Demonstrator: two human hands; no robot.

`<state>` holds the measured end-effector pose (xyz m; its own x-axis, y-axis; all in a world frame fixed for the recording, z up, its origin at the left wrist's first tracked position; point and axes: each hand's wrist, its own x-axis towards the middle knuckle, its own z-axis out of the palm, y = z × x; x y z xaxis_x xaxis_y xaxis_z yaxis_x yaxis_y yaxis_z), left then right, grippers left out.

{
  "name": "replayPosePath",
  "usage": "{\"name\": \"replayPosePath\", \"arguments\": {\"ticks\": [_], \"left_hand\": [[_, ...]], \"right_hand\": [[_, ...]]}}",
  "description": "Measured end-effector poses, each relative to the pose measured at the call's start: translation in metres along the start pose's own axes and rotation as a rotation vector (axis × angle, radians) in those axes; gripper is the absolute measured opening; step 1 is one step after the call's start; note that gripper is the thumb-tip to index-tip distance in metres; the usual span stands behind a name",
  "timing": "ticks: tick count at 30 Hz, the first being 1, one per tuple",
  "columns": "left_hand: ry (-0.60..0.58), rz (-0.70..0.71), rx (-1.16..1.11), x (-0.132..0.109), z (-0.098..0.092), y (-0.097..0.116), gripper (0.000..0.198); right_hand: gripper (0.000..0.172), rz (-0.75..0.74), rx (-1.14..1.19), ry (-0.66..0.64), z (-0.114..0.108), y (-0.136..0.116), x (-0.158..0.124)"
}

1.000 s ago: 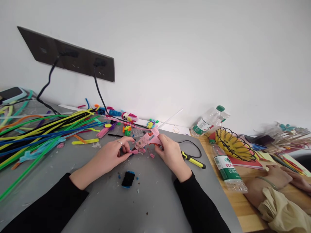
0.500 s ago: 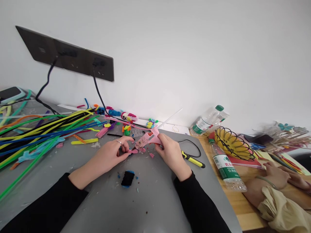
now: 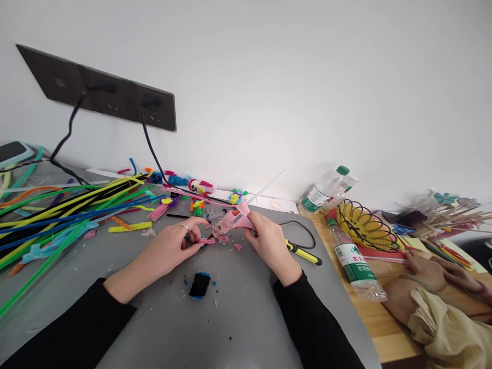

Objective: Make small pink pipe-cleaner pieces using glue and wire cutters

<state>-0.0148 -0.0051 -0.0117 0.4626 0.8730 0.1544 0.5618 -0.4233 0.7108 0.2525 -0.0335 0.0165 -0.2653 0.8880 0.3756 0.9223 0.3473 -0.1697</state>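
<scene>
My right hand [image 3: 268,239] grips a pink hot glue gun [image 3: 241,219], its nozzle pointing left and down and a clear glue stick [image 3: 267,187] sticking out of its back. Between the thumb and fingers of my left hand [image 3: 184,241] is a short pink pipe cleaner piece [image 3: 208,241], right at the nozzle; whether the two touch I cannot tell. Small pink scraps [image 3: 238,247] lie under the gun. Closer to me a black fuzzy square with blue edges [image 3: 200,285] rests on the grey mat [image 3: 246,318].
Long coloured pipe cleaners [image 3: 77,210] cover the left side. Small pipe cleaner figures [image 3: 198,185] line the wall. A yellow-black tool [image 3: 303,252] lies beside my right hand. At right are water bottles [image 3: 357,266], a yellow wire basket [image 3: 365,225] and another person's hands [image 3: 426,271].
The whole view has shifted slightly. My left hand and the pink piece sit a little further left of the glue gun, with more of the nozzle tip showing.
</scene>
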Motion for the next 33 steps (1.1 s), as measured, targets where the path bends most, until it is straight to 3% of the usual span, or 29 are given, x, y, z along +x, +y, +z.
{"name": "replayPosePath", "arguments": {"ticks": [33], "left_hand": [[0.003,0.006,-0.015,0.0001,-0.0017,-0.0009,0.040]], "right_hand": [[0.020,0.025,0.004,-0.014,-0.0069,0.0030,0.0001]]}}
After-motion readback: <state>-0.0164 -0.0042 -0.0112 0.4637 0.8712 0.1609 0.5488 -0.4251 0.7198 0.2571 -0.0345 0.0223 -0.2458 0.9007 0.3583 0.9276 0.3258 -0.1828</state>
